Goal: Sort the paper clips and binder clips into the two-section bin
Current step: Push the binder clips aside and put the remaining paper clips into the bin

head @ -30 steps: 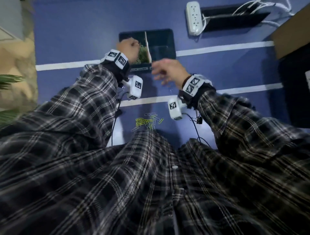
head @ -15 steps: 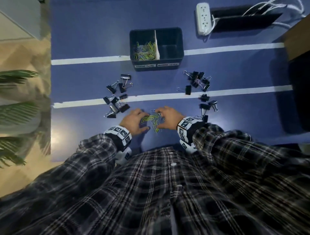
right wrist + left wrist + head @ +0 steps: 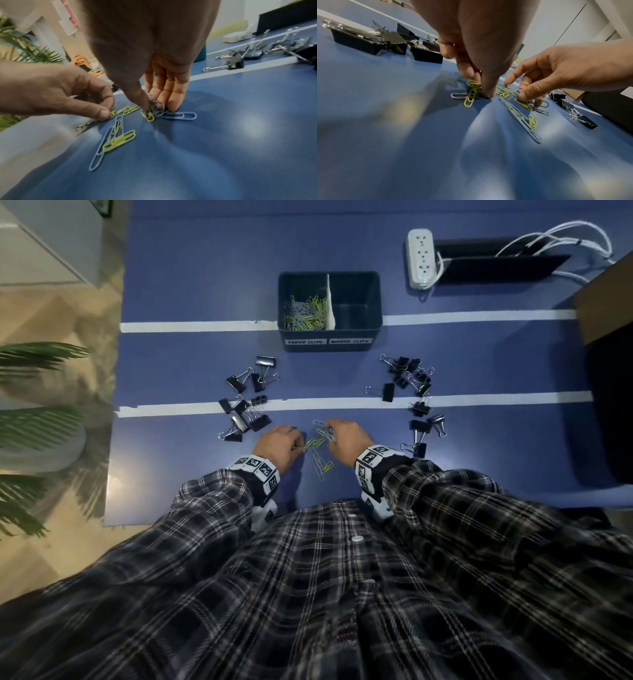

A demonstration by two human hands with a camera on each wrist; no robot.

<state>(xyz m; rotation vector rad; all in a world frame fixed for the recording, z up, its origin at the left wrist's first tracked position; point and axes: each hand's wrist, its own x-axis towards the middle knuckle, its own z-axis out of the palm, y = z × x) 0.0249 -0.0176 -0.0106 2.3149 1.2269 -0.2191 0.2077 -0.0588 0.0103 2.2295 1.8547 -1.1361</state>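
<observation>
A small pile of yellow and grey-blue paper clips (image 3: 318, 453) lies on the blue table just in front of me. My left hand (image 3: 301, 448) pinches yellow clips (image 3: 471, 88) at the pile's left side, thumb against fingertips. On the right side, my right hand (image 3: 329, 436) pinches a few grey and yellow clips (image 3: 150, 112) against the table. The dark two-section bin (image 3: 329, 349) stands further back. Its left section holds several paper clips (image 3: 305, 314) and its right section looks empty. Black binder clips lie in two groups, left (image 3: 245, 405) and right (image 3: 411, 385).
A white power strip (image 3: 419, 258) with cables and a black slab (image 3: 496, 266) sit at the back right. A brown box (image 3: 606, 299) overhangs the right edge. Two white tape lines (image 3: 325, 402) cross the table. Plant leaves (image 3: 30, 419) show off the left edge.
Both hands came back from the bin to the pile near me and now pinch paper clips there. The pile is more spread out than half a second ago.
</observation>
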